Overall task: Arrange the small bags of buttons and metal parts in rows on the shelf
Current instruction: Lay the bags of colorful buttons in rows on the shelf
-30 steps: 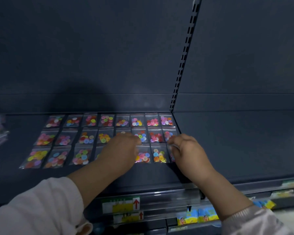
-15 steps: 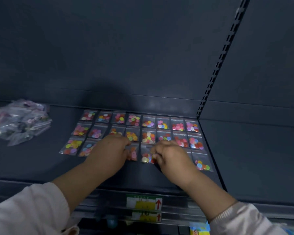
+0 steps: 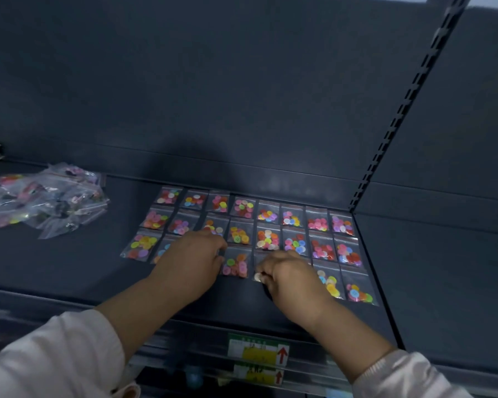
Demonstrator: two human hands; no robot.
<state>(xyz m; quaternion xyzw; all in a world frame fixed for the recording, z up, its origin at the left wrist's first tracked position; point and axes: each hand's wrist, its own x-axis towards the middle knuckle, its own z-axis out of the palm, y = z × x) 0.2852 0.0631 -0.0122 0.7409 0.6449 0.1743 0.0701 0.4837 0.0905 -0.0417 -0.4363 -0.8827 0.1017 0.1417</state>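
Small clear bags of coloured buttons (image 3: 268, 239) lie in three rows on the dark shelf (image 3: 78, 271). My left hand (image 3: 193, 261) lies over the front row, its curled fingertips and thumb pinching the left edge of a bag of orange and pink buttons (image 3: 237, 265). Just to the right, my right hand (image 3: 292, 278) has its fingers curled on the near-left corner of the neighbouring front-row bag (image 3: 258, 275), which it mostly hides. Two more front-row bags (image 3: 329, 281) lie to its right.
A loose heap of clear bags (image 3: 43, 201) with buttons and dark parts sits on the shelf at far left. A slotted upright (image 3: 385, 139) ends the rows on the right. Price labels (image 3: 258, 350) line the shelf's front edge below my wrists.
The view has swung left, bringing the loose heap into sight. Both hands shifted left along the front row, the right hand from the row's right end to a bag near the middle.
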